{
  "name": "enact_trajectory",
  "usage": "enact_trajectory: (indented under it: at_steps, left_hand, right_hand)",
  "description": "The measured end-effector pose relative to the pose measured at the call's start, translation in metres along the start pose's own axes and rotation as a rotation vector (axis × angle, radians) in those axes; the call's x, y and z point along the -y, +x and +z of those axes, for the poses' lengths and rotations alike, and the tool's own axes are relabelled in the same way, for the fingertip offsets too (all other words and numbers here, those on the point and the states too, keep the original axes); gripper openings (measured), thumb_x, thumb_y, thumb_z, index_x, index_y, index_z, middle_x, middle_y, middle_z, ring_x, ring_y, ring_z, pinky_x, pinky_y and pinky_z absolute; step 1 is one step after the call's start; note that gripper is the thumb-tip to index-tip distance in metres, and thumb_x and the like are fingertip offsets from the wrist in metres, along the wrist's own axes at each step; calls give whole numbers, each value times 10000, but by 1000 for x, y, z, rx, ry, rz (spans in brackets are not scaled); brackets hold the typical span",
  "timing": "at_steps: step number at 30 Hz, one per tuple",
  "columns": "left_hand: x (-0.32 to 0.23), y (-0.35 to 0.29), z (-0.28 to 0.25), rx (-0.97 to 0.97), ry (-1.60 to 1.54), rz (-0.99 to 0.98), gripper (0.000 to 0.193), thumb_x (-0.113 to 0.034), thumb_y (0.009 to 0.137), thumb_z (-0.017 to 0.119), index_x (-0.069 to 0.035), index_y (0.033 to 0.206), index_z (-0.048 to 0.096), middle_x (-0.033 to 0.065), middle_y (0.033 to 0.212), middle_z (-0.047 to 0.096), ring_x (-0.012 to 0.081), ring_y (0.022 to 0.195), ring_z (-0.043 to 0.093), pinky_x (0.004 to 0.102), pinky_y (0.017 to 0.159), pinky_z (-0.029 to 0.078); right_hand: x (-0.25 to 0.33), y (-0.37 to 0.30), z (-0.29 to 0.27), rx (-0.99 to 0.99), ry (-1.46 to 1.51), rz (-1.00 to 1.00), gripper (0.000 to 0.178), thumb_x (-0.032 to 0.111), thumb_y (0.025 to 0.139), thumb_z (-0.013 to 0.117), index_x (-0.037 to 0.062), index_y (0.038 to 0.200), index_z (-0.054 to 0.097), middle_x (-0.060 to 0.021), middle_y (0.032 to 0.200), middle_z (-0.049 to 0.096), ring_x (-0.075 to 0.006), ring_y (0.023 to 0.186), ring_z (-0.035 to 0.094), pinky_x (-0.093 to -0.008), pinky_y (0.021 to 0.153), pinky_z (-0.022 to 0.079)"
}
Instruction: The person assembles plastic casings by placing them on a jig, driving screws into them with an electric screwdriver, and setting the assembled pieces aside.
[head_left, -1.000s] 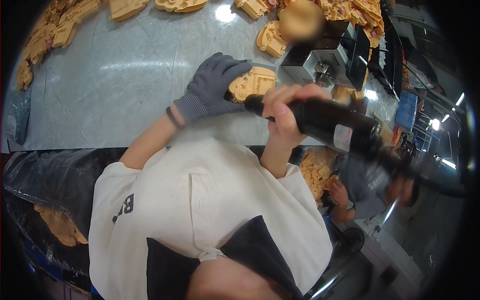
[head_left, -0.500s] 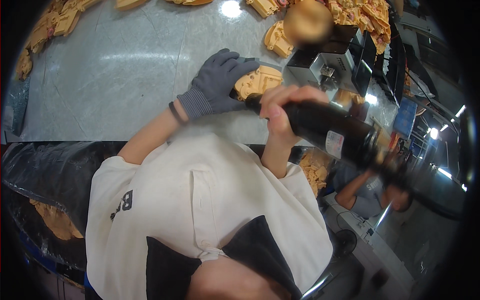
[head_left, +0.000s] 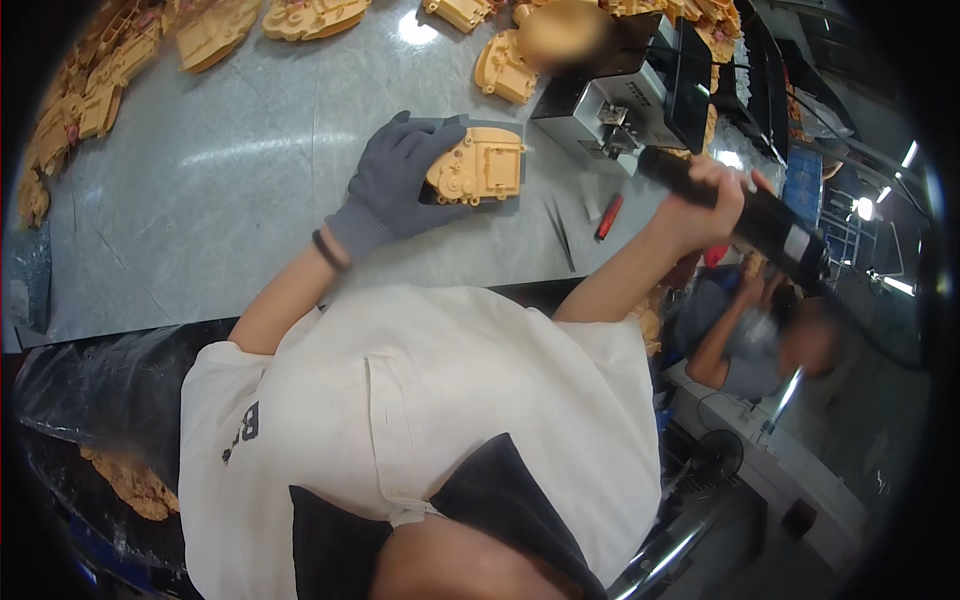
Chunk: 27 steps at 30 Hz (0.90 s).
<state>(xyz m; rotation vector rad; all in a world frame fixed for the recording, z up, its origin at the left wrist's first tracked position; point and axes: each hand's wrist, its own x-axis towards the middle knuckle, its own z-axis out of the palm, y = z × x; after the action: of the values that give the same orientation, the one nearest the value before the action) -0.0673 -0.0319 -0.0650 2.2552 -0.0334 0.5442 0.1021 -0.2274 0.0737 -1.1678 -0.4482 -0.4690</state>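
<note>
My left hand (head_left: 390,180), in a grey knit glove, is closed around the left side of a tan plastic housing (head_left: 490,165). The housing lies on a dark grey block (head_left: 511,205) on the table, its bosses and ribs facing up. My bare right hand (head_left: 708,208) grips a black electric screwdriver (head_left: 778,232) with a cable trailing right. Its tip points at the small metal outlet (head_left: 615,120) of a silver and black box machine (head_left: 572,112), close to it; whether they touch I cannot tell.
Tweezers (head_left: 561,236) and a small red-handled tool (head_left: 608,217) lie between the housing and my right forearm. More tan housings (head_left: 505,68) line the table's far and left edges. A round tan shape (head_left: 562,32) blurs near the machine. Another person (head_left: 735,345) sits at right.
My right hand has carried the screwdriver from the housing rightward to the machine's outlet. The housing, still under my left hand, is now uncovered. The whole view has shifted slightly.
</note>
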Motion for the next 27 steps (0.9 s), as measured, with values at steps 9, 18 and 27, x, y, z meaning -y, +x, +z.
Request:
enact_trajectory:
  at_steps: [9, 18, 27]
  left_hand:
    - [3, 2, 0, 3, 13, -15, 754, -431, 636, 744, -99, 1248, 455, 80, 1070, 555, 249, 1044, 507, 458, 996, 343]
    - [4, 3, -2, 38, -20, -25, 763, -324, 600, 783, -91, 1246, 450, 104, 1157, 536, 278, 1075, 514, 467, 1018, 318]
    - [3, 1, -1, 10, -23, -13, 767, -444, 633, 741, -107, 1258, 450, 93, 1073, 553, 262, 1051, 510, 457, 1012, 335]
  right_hand:
    - [-14, -17, 10, 118, -68, 226, 340, -50, 664, 534, 4, 986, 439, -69, 558, 467, -174, 418, 455, -315, 482, 436]
    - [8, -20, 13, 44, -4, 9, 393, -27, 655, 540, -4, 1030, 426, -71, 587, 486, -168, 445, 467, -304, 491, 441]
    - [-30, 3, 15, 22, -143, 80, 262, -105, 628, 533, -23, 869, 469, -89, 576, 497, -168, 420, 474, -302, 469, 447]
